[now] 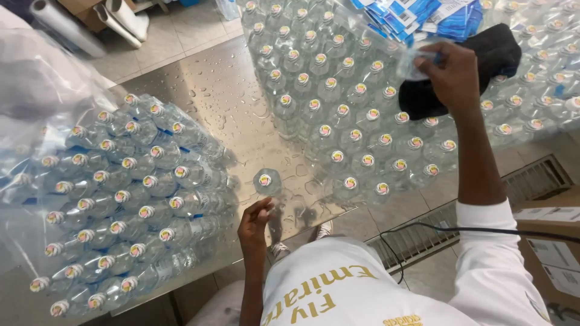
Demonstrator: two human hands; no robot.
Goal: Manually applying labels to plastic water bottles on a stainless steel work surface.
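A single clear plastic bottle [266,182] with a coloured cap stands upright on the wet steel table [211,90]. My left hand [254,224] rests at the table's near edge just below that bottle, fingers loosely curled, holding nothing. My right hand [448,73] reaches far right and pinches a thin clear label or plastic film [417,60] above a black cloth [477,66] that lies on top of the bottles. Several capped bottles [338,108] stand packed in a block under that hand.
A second block of shrink-wrapped bottles [121,193] lies at the left. A stack of blue-and-white labels [417,15] sits on the far bottles. Cardboard boxes [553,241] stand at the right, a floor grate [423,235] and a black cable [483,229] below.
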